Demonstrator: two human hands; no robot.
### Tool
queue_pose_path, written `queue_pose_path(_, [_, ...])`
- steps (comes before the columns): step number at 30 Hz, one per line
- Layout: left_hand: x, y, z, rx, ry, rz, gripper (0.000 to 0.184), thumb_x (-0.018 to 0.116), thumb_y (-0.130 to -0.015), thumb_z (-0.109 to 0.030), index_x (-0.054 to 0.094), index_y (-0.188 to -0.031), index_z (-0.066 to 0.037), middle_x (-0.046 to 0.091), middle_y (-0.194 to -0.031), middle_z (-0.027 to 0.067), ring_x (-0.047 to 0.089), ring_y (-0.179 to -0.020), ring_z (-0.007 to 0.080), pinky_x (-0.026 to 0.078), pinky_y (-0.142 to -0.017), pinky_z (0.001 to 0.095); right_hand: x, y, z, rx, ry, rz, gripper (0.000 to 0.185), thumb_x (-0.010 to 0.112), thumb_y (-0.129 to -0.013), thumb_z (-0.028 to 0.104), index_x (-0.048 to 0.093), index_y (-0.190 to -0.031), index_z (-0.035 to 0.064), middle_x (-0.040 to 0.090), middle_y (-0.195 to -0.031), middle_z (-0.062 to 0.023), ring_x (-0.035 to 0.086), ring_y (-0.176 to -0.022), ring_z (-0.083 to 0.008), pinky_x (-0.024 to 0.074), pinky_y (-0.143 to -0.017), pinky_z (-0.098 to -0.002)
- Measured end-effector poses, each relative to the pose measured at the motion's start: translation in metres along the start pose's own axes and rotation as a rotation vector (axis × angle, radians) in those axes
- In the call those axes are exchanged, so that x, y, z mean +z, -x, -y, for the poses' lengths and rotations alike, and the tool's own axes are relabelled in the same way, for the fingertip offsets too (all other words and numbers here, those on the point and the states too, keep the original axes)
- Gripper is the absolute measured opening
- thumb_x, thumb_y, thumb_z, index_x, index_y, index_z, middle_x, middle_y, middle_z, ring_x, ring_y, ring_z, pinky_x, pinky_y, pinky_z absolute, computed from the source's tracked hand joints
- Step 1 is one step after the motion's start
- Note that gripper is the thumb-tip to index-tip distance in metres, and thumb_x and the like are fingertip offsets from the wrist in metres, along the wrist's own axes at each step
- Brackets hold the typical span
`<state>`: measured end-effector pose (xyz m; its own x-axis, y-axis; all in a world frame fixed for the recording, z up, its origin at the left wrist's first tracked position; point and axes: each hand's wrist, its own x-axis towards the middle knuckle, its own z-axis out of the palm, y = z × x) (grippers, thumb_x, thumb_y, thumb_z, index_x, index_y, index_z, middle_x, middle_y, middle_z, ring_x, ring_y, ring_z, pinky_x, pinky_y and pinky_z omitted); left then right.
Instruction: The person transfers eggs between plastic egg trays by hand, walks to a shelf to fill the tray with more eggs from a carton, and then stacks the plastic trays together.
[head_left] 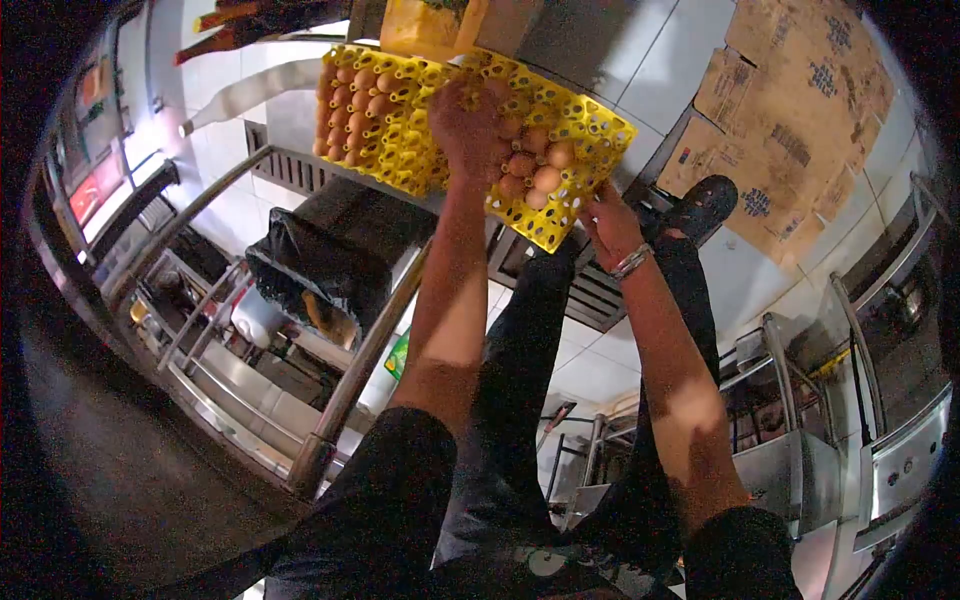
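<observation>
At the upper centre of the frame, the right hand (612, 228) has its grip clamped on the edge of a yellow egg tray (552, 232); the left hand (465, 125) is over it, its grip too blurred to tell. Uneven lifting at that edge could tilt the tray, rolling eggs (547, 180) out to crack.

Egg trays (600, 125) and metal racks (359, 374) suggest a kitchen.

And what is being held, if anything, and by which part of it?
The right hand appears to hold the yellow egg tray by its right edge. Whether the left hand holds anything cannot be told.
</observation>
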<state>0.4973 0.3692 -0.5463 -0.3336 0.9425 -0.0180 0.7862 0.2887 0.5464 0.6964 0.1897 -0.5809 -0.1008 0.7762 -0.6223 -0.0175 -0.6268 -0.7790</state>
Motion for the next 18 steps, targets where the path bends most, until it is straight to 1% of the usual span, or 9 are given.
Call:
queue_pose_path(1, [-0.006, -0.006, 0.010, -0.109, 0.077, -0.060, 0.035, 0.075, -0.073, -0.020, 0.065, -0.101, 0.000, 0.064, -0.094, 0.0150, 0.060, -0.087, 0.0301, 0.049, -0.076, 0.0419, 0.000, 0.000, 0.002, 0.020, -0.022, -0.001, 0.052, 0.047, -0.088, 0.001, 0.045, -0.138, 0.0129, 0.058, -0.121, -0.0009, 0.057, -0.099, -0.0115, 0.0508, -0.081, -0.0245])
queue_pose_path(3, [-0.011, -0.025, 0.053, 0.089, -0.170, -0.373, 0.037, 0.074, -0.074, -0.018, 0.064, -0.105, 0.000, 0.065, -0.094, 0.0147, 0.061, -0.085, 0.0289, 0.050, -0.074, 0.0407, 0.000, 0.001, 0.000, -0.005, 0.003, -0.003, 0.052, 0.048, -0.087, 0.001, 0.045, -0.137, 0.0125, 0.058, -0.120, -0.0008, 0.057, -0.098, -0.0112, 0.0508, -0.081, -0.0247])
queue_pose_path(5, [-0.017, -0.050, 0.109, 0.094, -0.207, -0.448, 0.036, 0.072, -0.076, -0.016, 0.063, -0.106, 0.001, 0.065, -0.093, 0.0129, 0.061, -0.083, 0.0275, 0.050, -0.073, 0.0393, 0.001, 0.000, -0.002, -0.050, 0.050, -0.002, 0.052, 0.048, -0.086, 0.001, 0.046, -0.136, 0.0118, 0.058, -0.119, -0.0009, 0.057, -0.097, -0.0110, 0.0507, -0.081, -0.0248])
queue_pose_path(7, [-0.024, -0.060, 0.127, 0.098, -0.247, -0.521, 0.034, 0.071, -0.077, -0.014, 0.062, -0.106, 0.002, 0.065, -0.091, 0.0110, 0.061, -0.081, 0.0260, 0.050, -0.072, 0.0379, 0.001, 0.001, -0.003, -0.005, 0.020, -0.011, 0.052, 0.048, -0.084, 0.000, 0.047, -0.134, 0.0103, 0.059, -0.117, -0.0013, 0.057, -0.096, -0.0114, 0.0496, -0.081, -0.0245])
queue_pose_path(9, [-0.027, -0.068, 0.134, -0.056, -0.202, -0.158, 0.025, 0.066, -0.080, -0.011, 0.060, -0.101, 0.001, 0.061, -0.088, 0.0069, 0.058, -0.077, 0.0240, 0.050, -0.068, 0.0348, -0.001, 0.002, 0.005, 0.000, 0.063, 0.013, 0.052, 0.048, -0.082, 0.000, 0.048, -0.133, 0.0092, 0.059, -0.116, -0.0018, 0.057, -0.096, -0.0121, 0.0482, -0.080, -0.0240])
queue_pose_path(11, [-0.028, -0.080, 0.160, -0.001, -0.169, -0.151, 0.023, 0.064, -0.082, -0.016, 0.061, -0.100, -0.001, 0.062, -0.088, 0.0068, 0.058, -0.076, 0.0237, 0.050, -0.067, 0.0352, -0.001, 0.003, 0.011, -0.006, 0.118, 0.041, 0.053, 0.048, -0.081, 0.000, 0.048, -0.132, 0.0084, 0.059, -0.116, -0.0022, 0.056, -0.095, -0.0127, 0.0472, -0.080, -0.0236])
queue_pose_path(14, [-0.014, -0.099, 0.233, 0.172, -0.067, -0.136, 0.026, 0.059, -0.089, -0.031, 0.064, -0.096, -0.006, 0.065, -0.087, 0.0065, 0.060, -0.074, 0.0228, 0.049, -0.062, 0.0364, -0.001, 0.002, 0.016, -0.020, -0.061, 0.017, 0.055, 0.049, -0.078, 0.000, 0.048, -0.133, 0.0082, 0.058, -0.116, -0.0027, 0.054, -0.094, -0.0134, 0.0455, -0.079, -0.0240])
queue_pose_path(16, [-0.011, -0.095, 0.246, 0.230, -0.034, -0.132, 0.030, 0.057, -0.091, -0.035, 0.065, -0.094, -0.007, 0.066, -0.086, 0.0064, 0.060, -0.073, 0.0225, 0.048, -0.061, 0.0368, -0.002, 0.002, 0.018, 0.007, 0.009, 0.038, 0.056, 0.050, -0.078, 0.000, 0.047, -0.133, 0.0080, 0.057, -0.116, -0.0025, 0.053, -0.094, -0.0129, 0.0449, -0.080, -0.0245])
queue_pose_path(18, [-0.014, -0.086, 0.235, 0.175, 0.249, -0.262, 0.030, 0.055, -0.092, -0.035, 0.064, -0.094, -0.007, 0.065, -0.088, 0.0076, 0.060, -0.073, 0.0213, 0.049, -0.063, 0.0356, -0.002, 0.001, 0.018, 0.102, -0.014, 0.036, 0.057, 0.051, -0.077, 0.000, 0.046, -0.133, 0.0077, 0.056, -0.116, -0.0022, 0.052, -0.093, -0.0130, 0.0448, -0.079, -0.0253])
